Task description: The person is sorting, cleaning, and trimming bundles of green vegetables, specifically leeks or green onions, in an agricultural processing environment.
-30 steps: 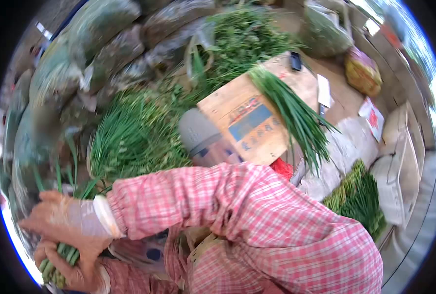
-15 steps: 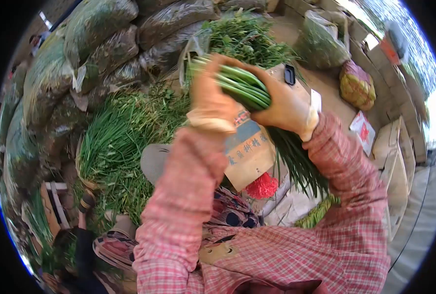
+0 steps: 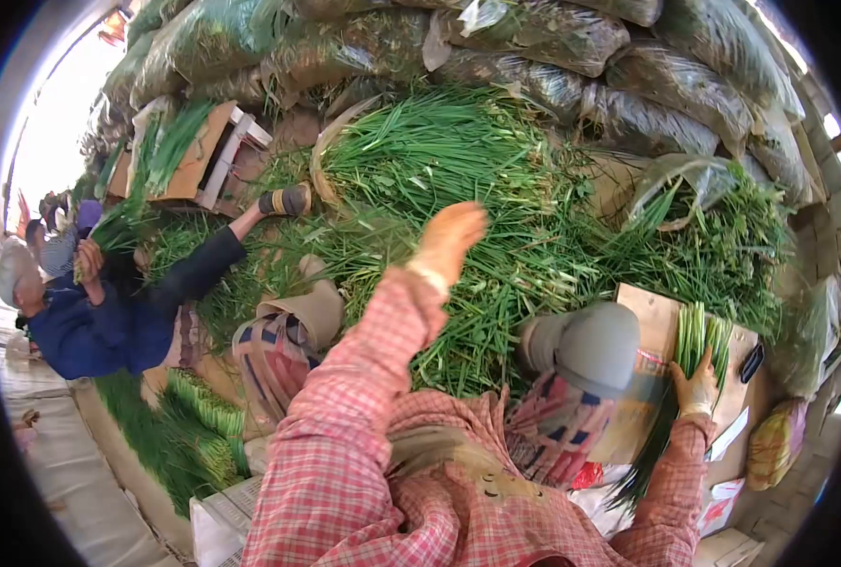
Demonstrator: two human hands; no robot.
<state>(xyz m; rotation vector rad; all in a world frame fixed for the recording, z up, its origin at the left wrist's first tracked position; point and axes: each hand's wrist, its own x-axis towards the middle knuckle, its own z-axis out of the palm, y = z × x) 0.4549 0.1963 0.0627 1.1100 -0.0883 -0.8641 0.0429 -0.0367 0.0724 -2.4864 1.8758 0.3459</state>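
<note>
My right hand (image 3: pixel 694 386), in a tan glove, grips a bunch of scallions (image 3: pixel 693 333). Their pale stalk ends point away from me, and their dark leaves hang down beside my forearm. The bunch rests over a printed cardboard piece (image 3: pixel 649 312) to the right of my knee. My left hand (image 3: pixel 450 241), also gloved, is stretched out above a large heap of loose scallions (image 3: pixel 439 142). Its fingertips are blurred by motion, and I see nothing held in it. Trimmings and leafy greens (image 3: pixel 496 293) lie below it.
Stuffed plastic sacks (image 3: pixel 534 38) are stacked along the back. At the left, another person (image 3: pixel 108 317) holds greens. Tied bundles (image 3: pixel 208 416) lie at the lower left. A black object (image 3: pixel 751 363) sits on the cardboard, with an open bag (image 3: pixel 690 184) of greens behind it.
The view has turned left. My left hand has let go of the scallions and moved over the heap. My right hand has lowered the bunch to the cardboard.
</note>
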